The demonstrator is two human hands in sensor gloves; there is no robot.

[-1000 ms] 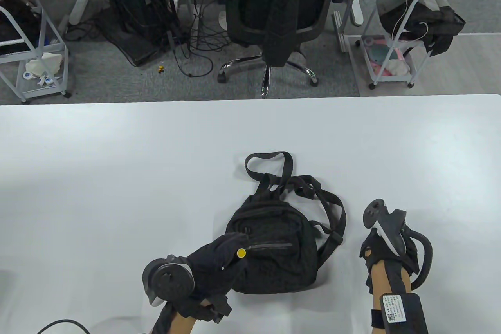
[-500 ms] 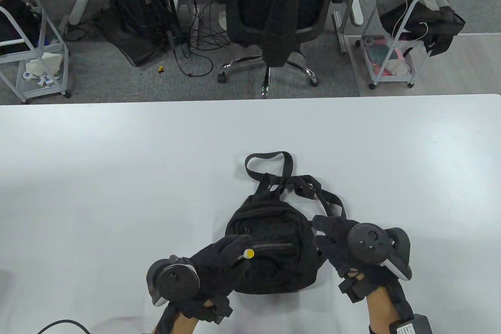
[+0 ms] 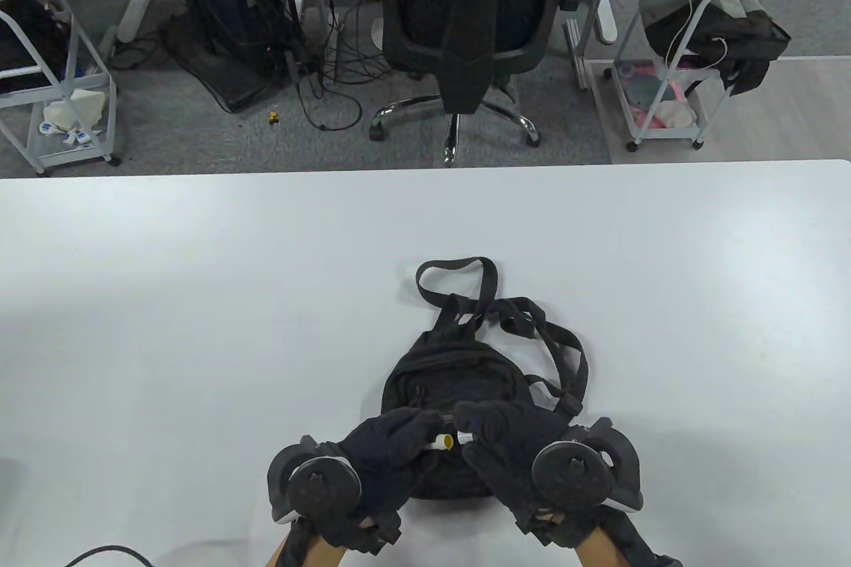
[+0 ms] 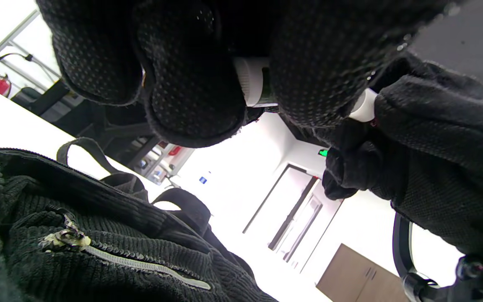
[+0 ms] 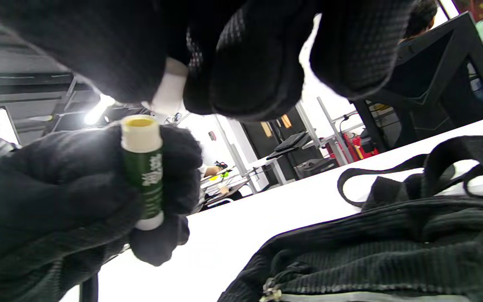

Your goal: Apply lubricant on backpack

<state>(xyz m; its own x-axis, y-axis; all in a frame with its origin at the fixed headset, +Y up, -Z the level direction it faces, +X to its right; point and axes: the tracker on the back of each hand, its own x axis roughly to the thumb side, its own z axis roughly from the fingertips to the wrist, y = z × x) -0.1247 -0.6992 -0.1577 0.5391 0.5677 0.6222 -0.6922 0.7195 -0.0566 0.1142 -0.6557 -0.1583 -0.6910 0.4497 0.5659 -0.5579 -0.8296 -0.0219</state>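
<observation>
Two gloved hands meet just above the near edge of the backpack [image 3: 465, 414], which lies flat on the white surface [image 3: 199, 301] with its straps trailing away from us. Our left hand [image 3: 382, 454] is clamped around the lubricant stick [image 5: 143, 167], a green tube with a white collar and yellow wax showing at its open end. Our right hand [image 3: 512, 447] is closed on a small white piece, which we take to be the stick's cap [image 5: 168, 90], held just beside the wax end.

On the backpack's front panel, the zipper [image 4: 141, 264] runs pale across the dark ribbed fabric, below the stick and not touching it. We judge the stick is being capped or uncapped.

What could go wrong from here:
- The thick gloves hide the tube, so the cap could slip from our fingers and roll off past the backpack.
- If we press the cap on crooked, the soft wax may smear or break.
- Nothing pins the backpack, so dragging the stick along the zipper could bunch the fabric and make the wax skip the teeth.
</observation>
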